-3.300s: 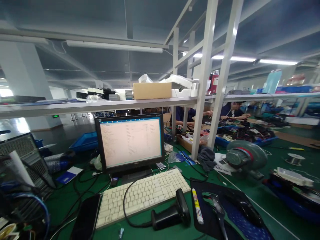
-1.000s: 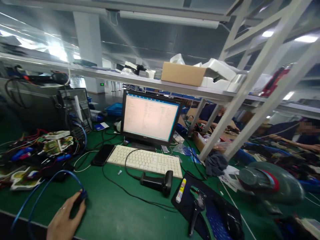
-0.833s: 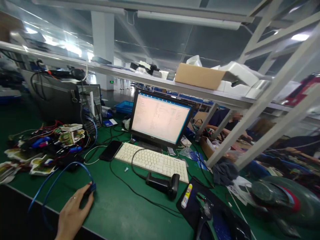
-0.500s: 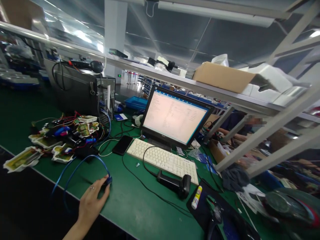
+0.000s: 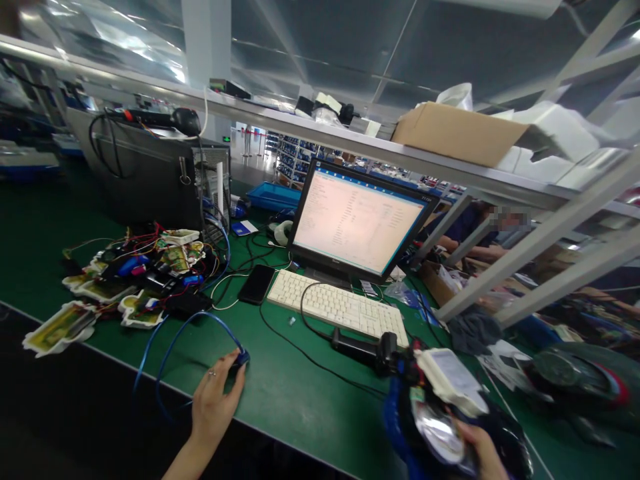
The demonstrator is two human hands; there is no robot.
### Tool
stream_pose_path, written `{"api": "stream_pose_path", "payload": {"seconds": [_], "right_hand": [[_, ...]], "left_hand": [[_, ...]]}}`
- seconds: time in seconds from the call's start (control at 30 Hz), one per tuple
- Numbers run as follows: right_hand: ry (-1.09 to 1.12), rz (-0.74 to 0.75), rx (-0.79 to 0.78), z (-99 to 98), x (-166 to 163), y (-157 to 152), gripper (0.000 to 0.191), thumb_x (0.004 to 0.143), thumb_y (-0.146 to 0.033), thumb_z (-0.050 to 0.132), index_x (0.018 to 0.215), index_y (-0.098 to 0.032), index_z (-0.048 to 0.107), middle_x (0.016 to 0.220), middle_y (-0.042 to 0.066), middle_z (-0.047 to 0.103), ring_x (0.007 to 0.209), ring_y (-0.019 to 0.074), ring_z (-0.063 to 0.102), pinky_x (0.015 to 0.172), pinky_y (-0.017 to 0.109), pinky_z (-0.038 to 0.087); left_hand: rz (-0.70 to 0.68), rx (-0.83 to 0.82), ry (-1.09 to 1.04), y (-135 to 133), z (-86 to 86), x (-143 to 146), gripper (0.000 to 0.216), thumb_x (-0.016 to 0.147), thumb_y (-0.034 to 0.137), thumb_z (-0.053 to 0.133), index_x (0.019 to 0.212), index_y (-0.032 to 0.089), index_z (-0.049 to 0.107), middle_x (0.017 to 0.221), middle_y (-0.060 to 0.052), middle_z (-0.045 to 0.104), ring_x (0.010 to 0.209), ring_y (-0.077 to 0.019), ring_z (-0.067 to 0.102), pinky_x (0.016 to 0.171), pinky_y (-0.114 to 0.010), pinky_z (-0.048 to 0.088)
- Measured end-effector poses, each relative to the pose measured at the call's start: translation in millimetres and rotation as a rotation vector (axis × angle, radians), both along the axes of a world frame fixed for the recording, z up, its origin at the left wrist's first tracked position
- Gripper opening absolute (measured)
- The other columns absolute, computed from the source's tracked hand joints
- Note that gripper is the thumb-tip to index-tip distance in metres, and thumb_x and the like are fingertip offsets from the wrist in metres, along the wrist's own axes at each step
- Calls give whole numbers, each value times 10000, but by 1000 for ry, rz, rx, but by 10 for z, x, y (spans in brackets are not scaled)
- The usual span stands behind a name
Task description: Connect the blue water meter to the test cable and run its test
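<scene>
My left hand (image 5: 215, 397), with a ring on one finger, pinches the dark blue plug end (image 5: 242, 358) of a blue cable (image 5: 193, 320) over the front part of the bench. The cable loops back and hangs past the bench edge. At the lower right, my right hand (image 5: 480, 447) grips a blue-and-black device (image 5: 400, 427), its thumb showing and its other fingers hidden. A white rectangular housing (image 5: 453, 377) and a shiny round disc (image 5: 440, 433) face up on the device. Close behind it lies a black handheld barcode scanner (image 5: 363, 350).
Beyond the scanner are a keyboard (image 5: 340, 307), a monitor (image 5: 357, 227) and a phone (image 5: 257, 284). Wired circuit boards in white housings (image 5: 143, 310) crowd the left. A shelf (image 5: 350, 137) crosses overhead. Another person's arm (image 5: 480, 252) shows behind the right-hand frame.
My right hand has come into view with the blue-and-black device, covering the marker and mat. The view has shifted; my left hand, still on the plug, appears farther right and slightly lower.
</scene>
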State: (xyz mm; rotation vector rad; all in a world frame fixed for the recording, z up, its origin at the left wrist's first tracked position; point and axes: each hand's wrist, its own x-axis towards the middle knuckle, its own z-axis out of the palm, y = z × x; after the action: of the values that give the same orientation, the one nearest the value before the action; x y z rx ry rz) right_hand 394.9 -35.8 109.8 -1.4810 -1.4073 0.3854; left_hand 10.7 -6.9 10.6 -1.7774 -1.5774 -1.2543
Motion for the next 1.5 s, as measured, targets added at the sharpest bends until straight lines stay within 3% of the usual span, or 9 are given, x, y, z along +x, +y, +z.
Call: {"api": "stream_pose_path", "payload": {"seconds": [0.1,0.23,0.4,0.57,0.67,0.77,0.93,1.23,1.5], "right_hand": [[1007,-71,-490,-231,-740,167,324,494,-480,781,621,-201,677,707,48,719,589,235,664,591,389,586],[1336,-45,-577,-377,-1528,280,388,422,-428,822,693,-180,697,763,30,733,674,234,682,673,372,591],[1338,30,-550,-351,-1880,272,429,422,-412,862,729,-166,691,816,32,739,787,227,691,719,303,563],[1213,124,-551,-438,-1831,190,659,545,-508,831,1071,-155,650,1136,100,690,1103,284,624,1016,409,461],[987,75,-387,-544,-1645,225,782,648,-520,776,1315,-207,513,1417,89,502,1345,271,426,1155,438,301],[660,180,-216,-505,-1459,383,879,656,-492,777,1415,-221,425,1535,86,332,1432,276,275,1197,466,194],[412,368,-263,-241,-1415,633,848,685,-463,761,1416,-176,442,1484,119,410,1390,291,351,1181,492,226],[317,330,-192,-288,-1495,634,842,666,-462,773,1389,-159,467,1444,126,457,1357,282,402,1156,469,301],[295,340,-153,-256,-1499,642,812,683,-423,763,1395,-170,464,1441,130,464,1348,282,422,1130,456,355]], "left_hand": [[-28,-42,-57,-30,23,-56,221,947,260,502,1098,107,557,971,-129,705,857,-199,701,785,-277,562],[-69,-98,-186,-78,133,-153,274,940,304,520,1150,130,546,1050,-127,694,919,-199,699,819,-280,573],[-113,-149,-370,-75,363,-154,339,900,319,592,1196,160,548,1051,-93,695,882,-159,698,815,-224,572],[-299,-129,-512,46,627,13,340,871,236,630,1202,211,560,1151,-66,667,969,-131,681,903,-203,543],[-415,-171,-567,175,851,149,332,878,228,619,1206,222,569,1142,-49,687,941,-123,694,872,-191,557],[-518,-274,-570,344,1095,299,337,877,248,620,1209,198,585,1082,-49,710,922,-128,697,848,-200,568],[-637,-453,-500,595,1380,515,394,900,280,577,1282,184,574,1136,-75,693,1009,-165,665,911,-280,548],[-602,-641,-427,615,1360,589,457,897,307,568,1346,228,534,1107,-60,692,969,-186,657,892,-334,526],[-588,-623,-390,611,1324,605,436,915,308,554,1347,264,517,1159,-29,676,1002,-155,652,907,-300,512]]}}
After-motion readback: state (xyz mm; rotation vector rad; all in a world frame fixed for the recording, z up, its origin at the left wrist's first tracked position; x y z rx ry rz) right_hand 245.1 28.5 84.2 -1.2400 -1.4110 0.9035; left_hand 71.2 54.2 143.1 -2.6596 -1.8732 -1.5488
